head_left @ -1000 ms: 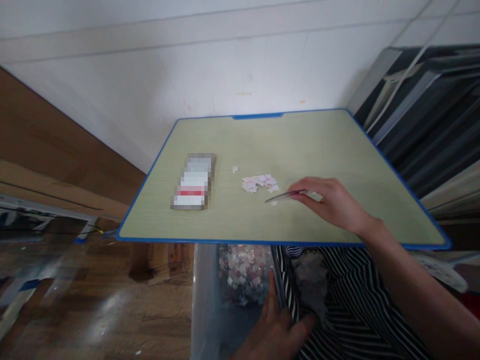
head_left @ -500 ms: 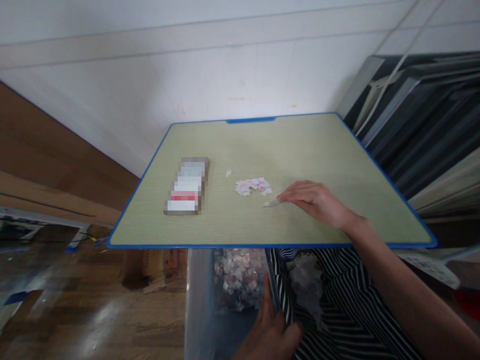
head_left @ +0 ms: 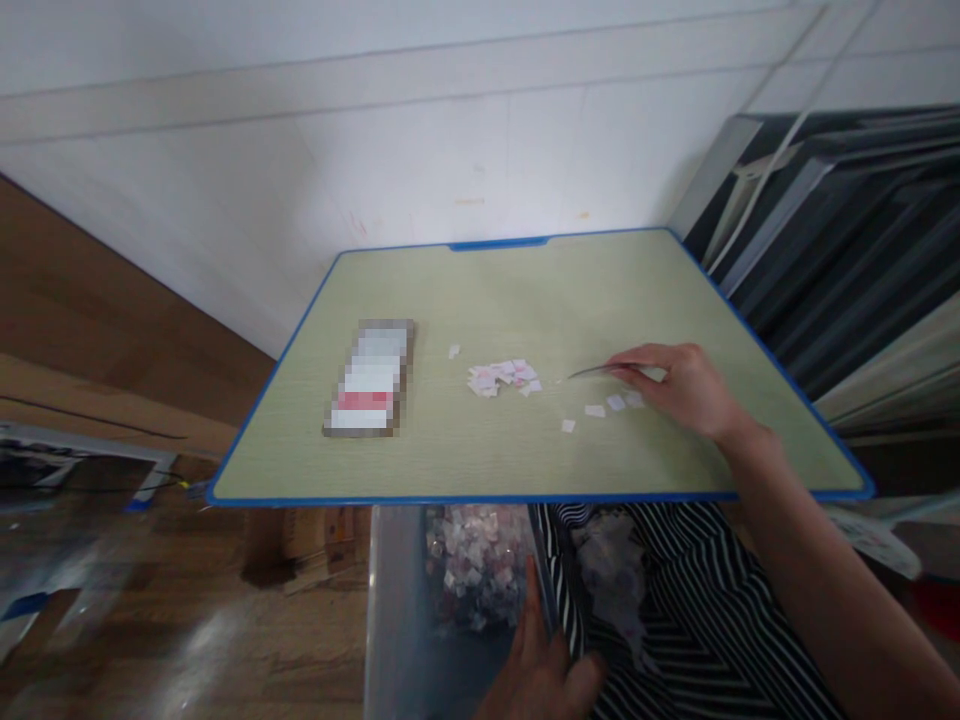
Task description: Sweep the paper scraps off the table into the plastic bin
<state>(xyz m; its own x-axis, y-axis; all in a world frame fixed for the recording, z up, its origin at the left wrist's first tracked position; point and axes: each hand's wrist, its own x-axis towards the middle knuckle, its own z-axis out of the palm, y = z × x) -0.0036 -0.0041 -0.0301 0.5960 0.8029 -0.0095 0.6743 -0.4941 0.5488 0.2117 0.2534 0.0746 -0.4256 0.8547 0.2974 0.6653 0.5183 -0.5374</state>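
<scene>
My right hand (head_left: 679, 385) is over the right half of the folding table (head_left: 480, 290). Its thumb and fingers pinch thin dark tweezers (head_left: 592, 371), with the tip pointing left just above the surface. Below the tool lies a slanting row of several small white paper pieces (head_left: 595, 411), the last partly behind my fingers. Left of the tip is a loose pile of small white and pink pieces (head_left: 502, 376). Low in view, my left hand (head_left: 544, 660) grips the right rim of a clear plastic bin (head_left: 390, 600), its index finger stretched along it.
A pixelated phone-like slab (head_left: 371, 380) lies on the table's left side, with a small white scrap (head_left: 454, 351) beside it. The bin holds many small pale pieces (head_left: 476, 560). Striped cloth (head_left: 697, 600) covers my lap. A white wall (head_left: 480, 150) stands behind; dark panels (head_left: 840, 220) lean at right.
My right hand has moved right and slightly up with the tweezers. White pieces now lie in a row where a pale strip was at the tool tip. My left hand stays at the bin.
</scene>
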